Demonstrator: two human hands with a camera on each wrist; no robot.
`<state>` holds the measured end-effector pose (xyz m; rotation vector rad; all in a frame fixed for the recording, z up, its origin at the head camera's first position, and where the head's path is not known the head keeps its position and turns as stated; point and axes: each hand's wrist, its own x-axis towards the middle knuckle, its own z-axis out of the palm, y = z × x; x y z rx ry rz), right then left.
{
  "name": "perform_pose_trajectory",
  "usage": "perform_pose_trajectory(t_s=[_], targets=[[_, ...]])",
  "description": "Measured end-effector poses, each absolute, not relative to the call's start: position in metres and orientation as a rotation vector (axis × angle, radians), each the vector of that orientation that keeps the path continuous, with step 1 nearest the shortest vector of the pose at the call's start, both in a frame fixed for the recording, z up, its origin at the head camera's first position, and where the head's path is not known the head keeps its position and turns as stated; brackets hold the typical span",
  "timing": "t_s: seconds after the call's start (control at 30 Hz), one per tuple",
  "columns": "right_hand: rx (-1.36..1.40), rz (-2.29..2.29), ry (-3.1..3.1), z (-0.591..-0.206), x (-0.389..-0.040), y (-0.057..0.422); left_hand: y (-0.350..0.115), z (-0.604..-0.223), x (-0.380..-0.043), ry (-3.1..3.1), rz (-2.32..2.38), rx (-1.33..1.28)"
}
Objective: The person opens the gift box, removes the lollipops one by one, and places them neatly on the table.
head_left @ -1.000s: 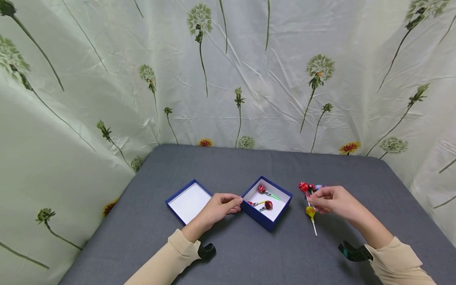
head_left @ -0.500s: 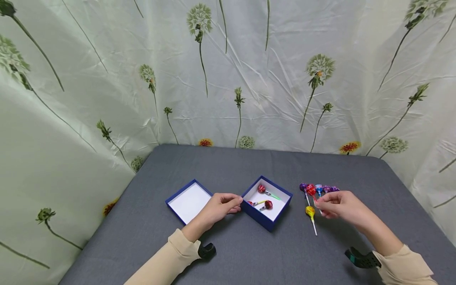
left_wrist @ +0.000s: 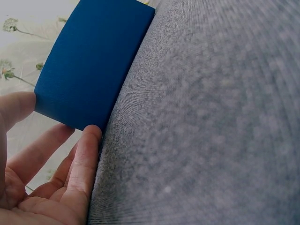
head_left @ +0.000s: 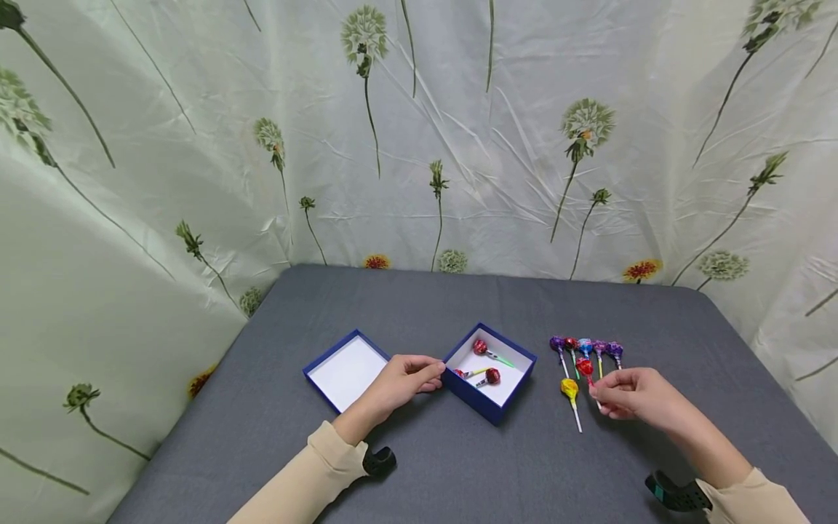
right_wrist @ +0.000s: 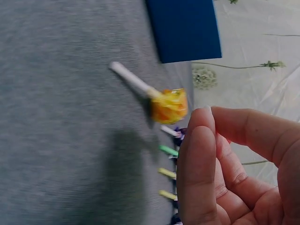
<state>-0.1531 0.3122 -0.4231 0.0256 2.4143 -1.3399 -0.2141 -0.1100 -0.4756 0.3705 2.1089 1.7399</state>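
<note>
My left hand [head_left: 411, 382] holds the left corner of an open blue box [head_left: 473, 397] with a white inside. In the left wrist view its thumb and fingertips touch the blue box wall [left_wrist: 93, 65]. Three lollipops lie in the box, among them a red one [head_left: 493, 376] and another with a green stick [head_left: 503, 359]. My right hand [head_left: 631, 397] pinches a lollipop with a red wrapper [head_left: 585, 367] by its stick; in the right wrist view, the hand [right_wrist: 234, 159] hides it. Just left of that hand, a yellow lollipop [head_left: 569, 389] lies on the cloth.
Behind my right hand lies a row of several lollipops, with a purple one [head_left: 556, 342] at its left end and a blue one [head_left: 585, 346] in the middle. A blue-edged box lid [head_left: 347, 371], white inside up, lies left of the box. A floral curtain [head_left: 419, 145] hangs behind the grey-covered table [head_left: 406, 306].
My right hand has drawn back toward me and slightly right with the red lollipop, leaving the row behind it in fuller view. My left hand and the box stay in place.
</note>
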Motion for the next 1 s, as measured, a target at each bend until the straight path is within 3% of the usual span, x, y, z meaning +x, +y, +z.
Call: perform_pose_trajectory(t_s=[1.0], targets=[[0.089,-1.361,2.354,-0.443,-0.141,0.315,-0.110,-0.476,-0.214,2.104,1.736,0.387]])
